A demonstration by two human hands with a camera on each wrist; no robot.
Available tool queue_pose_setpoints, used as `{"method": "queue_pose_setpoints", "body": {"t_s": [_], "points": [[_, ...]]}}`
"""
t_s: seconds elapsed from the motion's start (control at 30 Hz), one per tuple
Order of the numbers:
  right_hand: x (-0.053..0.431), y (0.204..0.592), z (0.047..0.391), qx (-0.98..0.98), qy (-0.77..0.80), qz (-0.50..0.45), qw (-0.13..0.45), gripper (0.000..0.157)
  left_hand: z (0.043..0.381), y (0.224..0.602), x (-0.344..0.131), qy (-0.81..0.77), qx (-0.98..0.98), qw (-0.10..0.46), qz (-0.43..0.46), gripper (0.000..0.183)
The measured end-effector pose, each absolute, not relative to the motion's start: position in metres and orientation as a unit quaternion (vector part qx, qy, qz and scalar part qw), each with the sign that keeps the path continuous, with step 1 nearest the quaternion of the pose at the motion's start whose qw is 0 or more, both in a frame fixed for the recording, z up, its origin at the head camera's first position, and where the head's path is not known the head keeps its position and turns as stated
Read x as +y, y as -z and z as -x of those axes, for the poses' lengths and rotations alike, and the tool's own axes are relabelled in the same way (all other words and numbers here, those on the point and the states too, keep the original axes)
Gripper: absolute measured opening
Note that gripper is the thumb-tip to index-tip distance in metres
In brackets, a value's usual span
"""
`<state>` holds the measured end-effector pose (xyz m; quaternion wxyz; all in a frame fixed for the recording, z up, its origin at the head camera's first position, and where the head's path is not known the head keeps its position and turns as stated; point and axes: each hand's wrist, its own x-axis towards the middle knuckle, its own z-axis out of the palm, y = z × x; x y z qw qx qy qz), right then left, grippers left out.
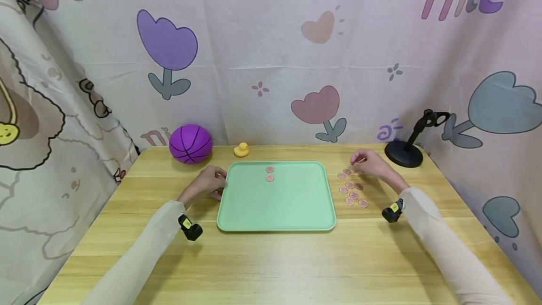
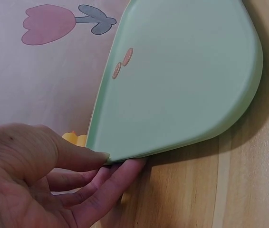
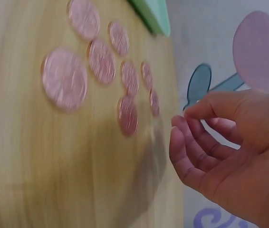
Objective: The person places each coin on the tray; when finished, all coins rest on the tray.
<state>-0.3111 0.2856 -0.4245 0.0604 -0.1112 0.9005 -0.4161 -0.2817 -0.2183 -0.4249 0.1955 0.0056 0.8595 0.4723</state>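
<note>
A light green tray (image 1: 277,206) lies on the wooden table, with two copper-coloured coins (image 1: 270,178) near its far edge. My left hand (image 1: 210,180) grips its left side; the left wrist view shows the thumb over the rim and the other fingers beneath and beside it. Several more coins (image 1: 354,195) lie flat on the table to the right of the tray. Just above the farthest of these is my right hand (image 1: 369,163), its fingers loosely bent and the thumb tip close to the index finger. No coin shows between those fingertips in the right wrist view.
Behind the tray's left part are a purple ball (image 1: 190,144) with black lines and a small yellow rubber duck (image 1: 242,149). A black stand (image 1: 403,153) is at the back right, close to my right hand. A printed curtain (image 1: 254,36) hangs behind the table.
</note>
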Motion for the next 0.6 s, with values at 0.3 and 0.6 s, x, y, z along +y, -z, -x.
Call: {"method": "queue_pose_setpoints", "body": {"t_s": [0.3,0.6], "points": [[0.300,0.443,0.314,0.903,0.401,0.131,0.085,0.039,0.282,0.426,-0.218,-0.481,0.854,0.197,-0.005,0.043],[0.297,0.457,0.317,0.885,0.431,0.153,0.085,0.023,0.280,0.424,-0.221,-0.488,0.849,0.202,-0.015,0.044]]}}
